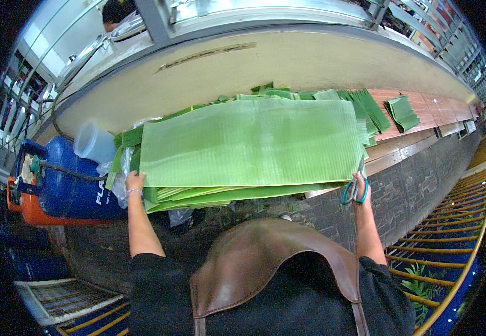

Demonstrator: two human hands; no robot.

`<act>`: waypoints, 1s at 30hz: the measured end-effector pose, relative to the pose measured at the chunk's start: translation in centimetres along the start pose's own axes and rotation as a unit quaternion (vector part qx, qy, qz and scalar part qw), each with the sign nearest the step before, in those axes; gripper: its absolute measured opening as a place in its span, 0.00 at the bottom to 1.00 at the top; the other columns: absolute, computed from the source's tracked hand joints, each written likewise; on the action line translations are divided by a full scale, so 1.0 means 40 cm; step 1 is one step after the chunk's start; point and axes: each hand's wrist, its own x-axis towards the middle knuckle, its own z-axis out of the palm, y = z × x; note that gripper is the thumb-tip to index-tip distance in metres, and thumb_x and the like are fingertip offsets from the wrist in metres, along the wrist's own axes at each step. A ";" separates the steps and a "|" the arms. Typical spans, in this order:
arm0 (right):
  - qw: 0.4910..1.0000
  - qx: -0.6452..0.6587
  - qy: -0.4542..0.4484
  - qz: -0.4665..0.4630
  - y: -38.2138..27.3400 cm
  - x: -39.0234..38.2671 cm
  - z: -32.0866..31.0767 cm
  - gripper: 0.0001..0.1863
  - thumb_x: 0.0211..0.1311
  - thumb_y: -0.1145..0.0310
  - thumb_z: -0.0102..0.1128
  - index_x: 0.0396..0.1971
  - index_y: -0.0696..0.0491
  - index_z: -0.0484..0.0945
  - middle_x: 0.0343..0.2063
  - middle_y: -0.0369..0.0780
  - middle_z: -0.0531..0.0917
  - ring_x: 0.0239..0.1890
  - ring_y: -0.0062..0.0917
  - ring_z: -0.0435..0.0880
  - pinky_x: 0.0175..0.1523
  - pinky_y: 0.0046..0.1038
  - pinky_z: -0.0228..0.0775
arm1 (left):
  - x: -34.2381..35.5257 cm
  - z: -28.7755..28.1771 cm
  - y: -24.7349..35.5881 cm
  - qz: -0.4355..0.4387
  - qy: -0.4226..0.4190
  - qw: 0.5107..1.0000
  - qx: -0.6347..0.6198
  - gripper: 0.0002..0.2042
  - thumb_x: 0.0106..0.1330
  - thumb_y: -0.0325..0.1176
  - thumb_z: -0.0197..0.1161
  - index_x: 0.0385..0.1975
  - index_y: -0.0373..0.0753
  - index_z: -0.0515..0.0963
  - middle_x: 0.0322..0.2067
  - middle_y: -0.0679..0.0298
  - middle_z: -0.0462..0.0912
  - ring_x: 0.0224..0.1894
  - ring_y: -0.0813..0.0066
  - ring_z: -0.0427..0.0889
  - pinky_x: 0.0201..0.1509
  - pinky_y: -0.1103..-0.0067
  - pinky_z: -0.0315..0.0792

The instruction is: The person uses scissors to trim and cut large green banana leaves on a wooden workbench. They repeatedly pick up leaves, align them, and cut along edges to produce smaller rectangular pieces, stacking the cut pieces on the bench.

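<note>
A large light-green banana leaf sheet (248, 140) lies on a pile of more leaves (198, 197). My left hand (136, 182) grips the left end of the top sheet near its lower corner. At the lower right corner, my right hand (360, 187) holds scissors with teal handles (346, 193), blades pointing away from me along the sheet's right edge. A smaller folded bundle of leaves (401, 115) lies apart at the right. Crumpled clear plastic (124, 176) shows by the pile's left end.
A wooden board (439, 109) runs along a cream wall (220, 64). Blue gas cylinders (63, 190) with a hose and a translucent bucket (91, 143) stand at left. Yellow railings (439, 246) curve at lower right. Part of another person (114, 14) shows behind the barred opening.
</note>
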 end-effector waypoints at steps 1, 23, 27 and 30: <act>1.000 -0.020 0.012 -0.010 -0.005 0.007 0.013 0.23 0.57 0.48 0.62 0.39 0.54 0.78 0.19 0.34 0.70 0.18 0.20 0.70 0.22 0.23 0.61 | 0.009 0.002 -0.002 0.005 -0.013 0.996 -0.083 0.20 0.57 0.37 0.66 0.47 0.32 0.76 0.42 0.52 0.82 0.44 0.65 0.81 0.49 0.72 0.73; 0.980 0.066 0.173 -0.073 0.059 -0.006 0.058 0.21 0.51 0.51 0.68 0.31 0.55 0.77 0.19 0.36 0.73 0.18 0.24 0.73 0.22 0.27 0.66 | -0.151 -0.079 0.035 -0.026 -0.258 0.778 -0.572 0.13 0.62 0.19 0.50 0.47 0.31 0.72 0.46 0.60 0.78 0.46 0.71 0.77 0.53 0.75 0.71; 0.976 0.088 0.187 -0.066 0.043 0.044 -0.007 0.21 0.51 0.51 0.68 0.31 0.55 0.77 0.19 0.36 0.74 0.18 0.24 0.72 0.23 0.28 0.65 | -0.170 -0.087 0.054 -0.072 -0.271 0.802 -0.527 0.18 0.59 0.16 0.52 0.50 0.32 0.71 0.46 0.58 0.78 0.45 0.70 0.79 0.51 0.75 0.72; 0.976 0.004 0.205 -0.078 0.033 0.081 -0.040 0.21 0.53 0.54 0.68 0.36 0.56 0.79 0.23 0.35 0.76 0.22 0.21 0.73 0.26 0.25 0.64 | -0.183 -0.071 0.071 -0.051 -0.244 0.847 -0.470 0.21 0.56 0.14 0.56 0.52 0.32 0.71 0.45 0.59 0.79 0.44 0.70 0.79 0.48 0.75 0.73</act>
